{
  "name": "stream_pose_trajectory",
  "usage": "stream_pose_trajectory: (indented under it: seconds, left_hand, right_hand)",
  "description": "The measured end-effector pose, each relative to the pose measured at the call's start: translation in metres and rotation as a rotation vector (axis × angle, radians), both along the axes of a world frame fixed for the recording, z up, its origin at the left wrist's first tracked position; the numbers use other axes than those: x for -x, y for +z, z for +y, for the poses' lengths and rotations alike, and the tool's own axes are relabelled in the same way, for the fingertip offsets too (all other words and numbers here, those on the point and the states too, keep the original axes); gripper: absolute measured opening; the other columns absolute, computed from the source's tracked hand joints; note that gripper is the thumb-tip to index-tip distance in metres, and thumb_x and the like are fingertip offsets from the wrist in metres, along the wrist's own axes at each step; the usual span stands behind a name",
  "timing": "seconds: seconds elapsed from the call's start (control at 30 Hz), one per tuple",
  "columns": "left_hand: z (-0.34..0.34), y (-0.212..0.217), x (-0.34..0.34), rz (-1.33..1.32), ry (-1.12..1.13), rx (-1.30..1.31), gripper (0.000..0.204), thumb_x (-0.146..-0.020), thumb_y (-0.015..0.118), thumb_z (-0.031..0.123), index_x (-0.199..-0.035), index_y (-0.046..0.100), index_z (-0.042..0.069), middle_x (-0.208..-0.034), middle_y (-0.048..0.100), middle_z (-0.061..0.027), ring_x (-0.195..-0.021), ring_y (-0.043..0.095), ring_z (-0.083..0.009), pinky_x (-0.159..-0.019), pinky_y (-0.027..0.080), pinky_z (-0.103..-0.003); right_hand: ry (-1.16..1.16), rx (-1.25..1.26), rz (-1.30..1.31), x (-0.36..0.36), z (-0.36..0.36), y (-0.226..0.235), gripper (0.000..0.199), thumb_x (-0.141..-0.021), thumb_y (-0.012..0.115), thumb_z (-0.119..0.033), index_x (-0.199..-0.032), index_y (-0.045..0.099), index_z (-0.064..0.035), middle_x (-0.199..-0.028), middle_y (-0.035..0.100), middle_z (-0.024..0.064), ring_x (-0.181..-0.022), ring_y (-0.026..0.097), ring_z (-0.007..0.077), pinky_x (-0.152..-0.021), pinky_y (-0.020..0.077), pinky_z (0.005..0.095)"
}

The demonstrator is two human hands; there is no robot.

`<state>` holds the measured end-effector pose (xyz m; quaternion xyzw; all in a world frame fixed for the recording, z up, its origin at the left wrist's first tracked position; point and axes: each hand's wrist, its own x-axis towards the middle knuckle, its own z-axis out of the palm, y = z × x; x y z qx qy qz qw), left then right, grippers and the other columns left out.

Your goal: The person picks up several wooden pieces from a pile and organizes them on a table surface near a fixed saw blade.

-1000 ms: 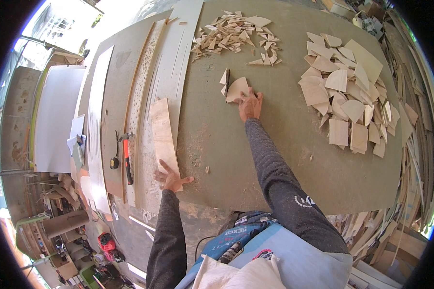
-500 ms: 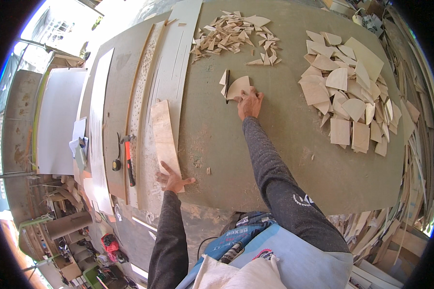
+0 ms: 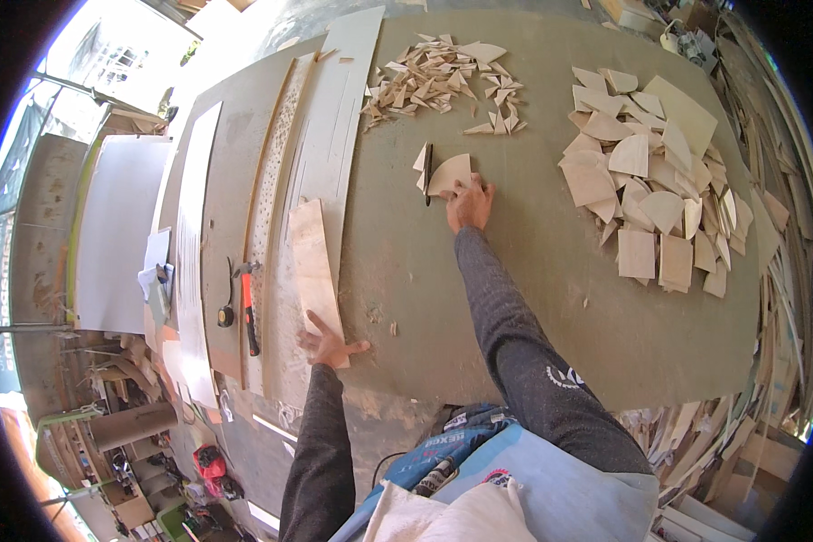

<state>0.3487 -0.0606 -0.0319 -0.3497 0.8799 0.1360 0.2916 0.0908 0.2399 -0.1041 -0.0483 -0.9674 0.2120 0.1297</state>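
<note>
Tabletop [image 3: 425, 289] bears a wooden wedge [image 3: 450, 173]; it lies forward-left, touching the right grip [image 3: 469, 206].

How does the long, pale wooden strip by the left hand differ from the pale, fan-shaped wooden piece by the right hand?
Shape: the long, pale wooden strip is narrow; the pale, fan-shaped wooden piece has a curved edge.
Size: the strip is clearly longer than the piece.
Hands: the left hand, fingers spread, lies over the strip's near end; the right hand has its fingers at the piece's corner.
Both look flat.
</note>
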Motion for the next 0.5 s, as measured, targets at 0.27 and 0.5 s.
stream_pose_trajectory:
  seconds: [0.27,0.5]
  left_hand:
    - [-0.001,-0.004,-0.003,-0.002,0.037,0.001,0.163,-0.053,0.092,0.055,-0.141,-0.040,0.018,-0.144,-0.027,-0.0451,-0.136,-0.019,-0.0625,-0.102,0.012,-0.078]
    - [-0.005,-0.010,-0.005,-0.005,0.020,-0.010,0.164,-0.052,0.092,0.055,-0.140,-0.041,0.019,-0.143,-0.028,-0.0447,-0.135,-0.020,-0.0626,-0.102,0.010,-0.078]
  right_hand:
    - [0.099,0.124,0.134,-0.004,0.013,0.000,0.025,-0.079,0.074,-0.028,-0.098,0.078,-0.0111,-0.112,0.059,0.0050,-0.095,0.049,0.0263,-0.091,0.0406,0.0357]
    - [0.162,0.206,0.137,-0.009,0.020,-0.004,0.023,-0.076,0.076,-0.022,-0.096,0.078,-0.0103,-0.113,0.059,0.0025,-0.091,0.046,0.0262,-0.086,0.0461,0.0344]
